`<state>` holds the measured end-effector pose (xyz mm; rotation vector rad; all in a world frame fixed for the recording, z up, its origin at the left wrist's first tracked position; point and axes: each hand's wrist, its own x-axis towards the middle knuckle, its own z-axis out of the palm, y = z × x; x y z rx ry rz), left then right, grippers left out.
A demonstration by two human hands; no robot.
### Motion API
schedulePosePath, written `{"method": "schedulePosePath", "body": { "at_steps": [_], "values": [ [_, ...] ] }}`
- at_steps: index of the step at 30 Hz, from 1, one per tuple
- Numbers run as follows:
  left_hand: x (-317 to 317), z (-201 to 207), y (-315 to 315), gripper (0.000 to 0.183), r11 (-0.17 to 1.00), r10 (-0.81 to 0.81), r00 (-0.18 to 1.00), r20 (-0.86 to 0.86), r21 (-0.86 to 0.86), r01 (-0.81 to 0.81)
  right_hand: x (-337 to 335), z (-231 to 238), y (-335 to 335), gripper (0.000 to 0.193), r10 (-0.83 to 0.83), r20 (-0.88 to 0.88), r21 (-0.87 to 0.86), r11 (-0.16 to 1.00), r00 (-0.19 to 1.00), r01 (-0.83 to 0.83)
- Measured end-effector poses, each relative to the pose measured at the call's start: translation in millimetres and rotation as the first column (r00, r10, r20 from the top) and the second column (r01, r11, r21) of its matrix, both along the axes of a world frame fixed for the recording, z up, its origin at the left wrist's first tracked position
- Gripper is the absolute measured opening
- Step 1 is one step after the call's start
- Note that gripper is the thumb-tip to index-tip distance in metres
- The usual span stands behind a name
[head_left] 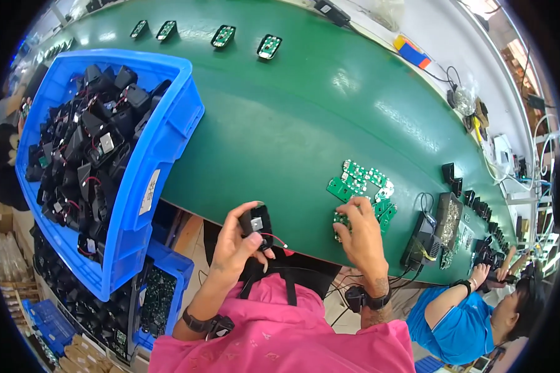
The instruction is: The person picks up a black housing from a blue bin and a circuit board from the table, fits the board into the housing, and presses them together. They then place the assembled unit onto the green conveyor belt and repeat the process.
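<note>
My left hand (235,242) is closed round a small black plastic housing (259,219), held just over the table's near edge. Inside the housing sits a silvery square part, and a thin red wire (275,238) with a pale plug at its end trails out to the right. On the right, my right hand (362,235) has its fingers curled down on a green circuit board (339,220) at the near side of a loose pile. The other circuit boards (354,177) of that pile lie spread just beyond the fingers.
A blue crate (190,99) heaped with black housings stands at left. Several board-fitted housings (269,46) sit far back on the green table (261,137). A black device (424,239) with cables stands right of the boards. A co-worker in blue (454,323) works farther right.
</note>
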<state>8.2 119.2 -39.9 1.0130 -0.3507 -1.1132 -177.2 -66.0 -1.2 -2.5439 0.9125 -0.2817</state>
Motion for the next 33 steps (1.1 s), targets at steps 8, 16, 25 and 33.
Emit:
{"method": "schedulePosePath", "body": {
  "at_steps": [8,16,25,33],
  "values": [
    [-1,9,-6,0.050,0.998,-0.044,0.993,-0.109,0.043,0.049,-7,2,-15,0.023,-0.361,0.219,0.299,0.909,0.906,0.290],
    [-3,17,-22,0.047,0.999,-0.031,0.955,-0.295,-0.044,0.019,13,5,41,0.024,-0.562,0.536,0.821,0.522,0.630,-0.232],
    [-8,23,-21,0.045,0.998,-0.058,0.934,-0.352,-0.057,0.040,37,4,52,0.021,-0.511,0.575,0.788,0.554,0.639,-0.267],
    [-1,15,-29,0.044,0.995,-0.090,0.914,-0.395,-0.067,0.069,35,-3,42,0.020,-0.499,0.597,0.775,0.562,0.628,-0.289]
  ]
}}
